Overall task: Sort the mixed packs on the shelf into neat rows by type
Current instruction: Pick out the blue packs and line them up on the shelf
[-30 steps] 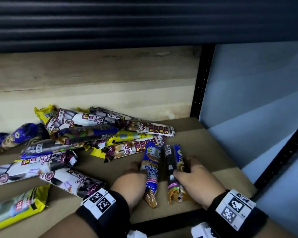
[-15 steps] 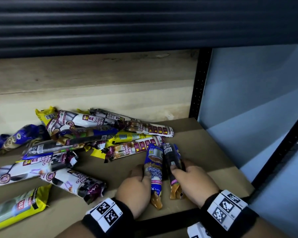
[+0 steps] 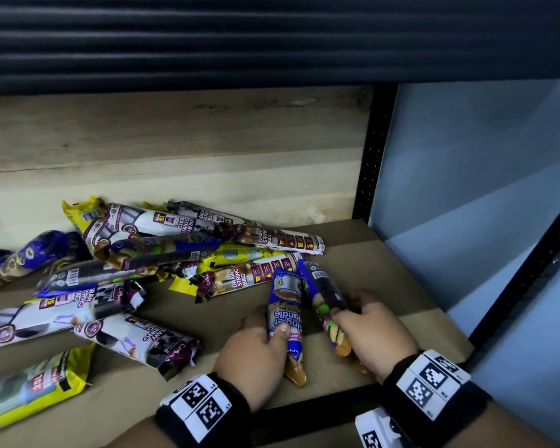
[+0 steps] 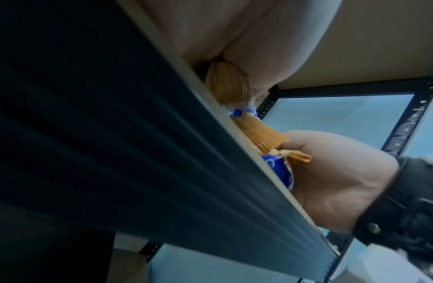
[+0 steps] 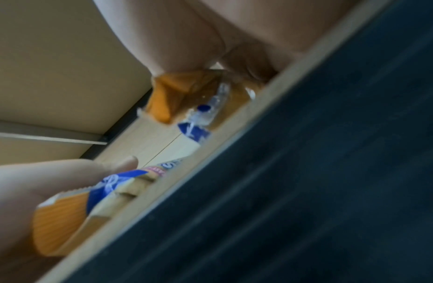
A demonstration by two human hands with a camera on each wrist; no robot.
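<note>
Two long blue packs with orange ends lie side by side near the shelf's front edge. My left hand [image 3: 264, 331] grips the left blue pack [image 3: 285, 305], thumb across its "Single Handle" print. My right hand [image 3: 353, 313] grips the right blue pack [image 3: 324, 292], whose dark back faces up. In the left wrist view the left pack's orange end [image 4: 225, 84] shows under my palm. In the right wrist view the right pack's orange end [image 5: 176, 92] shows under my right palm. A mixed pile [image 3: 162, 247] of white-purple, yellow and blue packs lies behind and to the left.
White "Draw String Bag" packs [image 3: 136, 341] and a yellow pack [image 3: 33, 389] lie loose at the front left. The shelf board [image 3: 385, 270] ends at a black upright post [image 3: 372, 156] on the right. A wooden back wall closes the rear.
Both hands have shifted slightly left and forward with the two blue packs, bringing them closer together. The right pack has turned so its far end leans left towards the other.
</note>
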